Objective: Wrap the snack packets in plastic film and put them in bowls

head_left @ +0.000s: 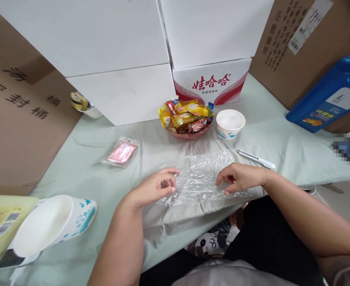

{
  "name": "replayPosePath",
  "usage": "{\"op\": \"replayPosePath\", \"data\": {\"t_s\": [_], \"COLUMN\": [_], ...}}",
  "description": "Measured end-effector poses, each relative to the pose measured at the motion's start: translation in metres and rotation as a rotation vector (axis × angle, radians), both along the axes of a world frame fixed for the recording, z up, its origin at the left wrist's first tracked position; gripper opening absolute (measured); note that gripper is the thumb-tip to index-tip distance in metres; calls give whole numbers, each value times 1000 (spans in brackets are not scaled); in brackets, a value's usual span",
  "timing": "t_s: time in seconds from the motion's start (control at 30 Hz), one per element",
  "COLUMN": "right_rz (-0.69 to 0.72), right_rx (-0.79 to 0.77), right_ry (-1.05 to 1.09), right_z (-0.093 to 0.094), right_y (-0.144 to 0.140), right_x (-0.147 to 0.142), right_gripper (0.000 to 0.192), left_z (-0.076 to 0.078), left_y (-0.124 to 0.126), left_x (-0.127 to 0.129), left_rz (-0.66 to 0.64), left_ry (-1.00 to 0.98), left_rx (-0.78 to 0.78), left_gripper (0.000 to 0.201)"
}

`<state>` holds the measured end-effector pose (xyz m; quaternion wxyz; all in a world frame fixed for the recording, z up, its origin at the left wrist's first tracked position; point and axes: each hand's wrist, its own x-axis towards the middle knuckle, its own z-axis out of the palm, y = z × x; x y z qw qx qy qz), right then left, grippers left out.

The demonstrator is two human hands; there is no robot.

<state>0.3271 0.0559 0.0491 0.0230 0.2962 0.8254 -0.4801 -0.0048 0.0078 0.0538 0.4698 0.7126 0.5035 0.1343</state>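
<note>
Plastic film (203, 174), clear and crinkled, lies flat on the pale green worktop (82, 167) near its front edge, and I have both hands on it. My left hand (154, 188) sits at the film's 9 o'clock edge, fingers curled inward with thumb and forefinger pinching the sheet's border. My right hand (240, 178) rests at the film's 3 o'clock side, fingers bent down and fingertips pressing the plastic; whether it pinches or merely presses, I cannot tell.

At 12 o'clock from the film stands a reddish bowl (189, 134) heaped with wrapped snacks, and just beside it, toward 1 o'clock, a white paper cup (230, 124) holding something white. A silver pen (255, 159) lies at 2 o'clock, close to my right hand yet apart from it. At 10 o'clock from the film rests a small clear packet (121, 153) with pink contents. Toward 8 o'clock, well apart, a paper cup (50, 226) lies tipped on its side, mouth facing me. White cartons (124, 51) and brown cardboard boxes (20, 119) ring the far side, with a blue jug (331, 95) leaning at 2 o'clock.
</note>
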Motion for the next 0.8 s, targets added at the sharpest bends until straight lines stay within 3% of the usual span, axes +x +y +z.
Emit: {"op": "replayPosePath", "data": {"t_s": [0.1,0.2,0.27,0.33,0.43,0.53,0.67,0.73,0.8], "right_rz": [12,9,-54,-116,-59,44,31,-51,-132], "right_rx": [11,-22,-63,-79,-69,-66,-10,23,5], "right_ry": [62,173,232,247,188,122,114,184,267], "right_z": [4,9,10,8,1,-3,-3,-3,-2], "right_y": [2,3,3,1,-2,-4,-6,-7,-10], "right_x": [5,9,8,3,-6,-11,-10,-11,-16], "right_gripper": [16,12,17,37,69,56,27,32,50], "left_z": [-2,-3,-2,-1,0,-1,-3,-2,-1], "left_y": [-1,-2,-3,-3,-2,-1,0,-1,-3], "left_x": [0,-1,0,1,2,0,-1,3,8], "left_rz": [29,74,112,130,129,168,209,209,213], "left_ry": [-31,-95,-128,-150,-178,-199,-220,-242,-269], "left_rx": [-52,-128,-159,-150,-59,38,60,46,34], "left_gripper": [13,12,13,14,19,22,23,24,23]}}
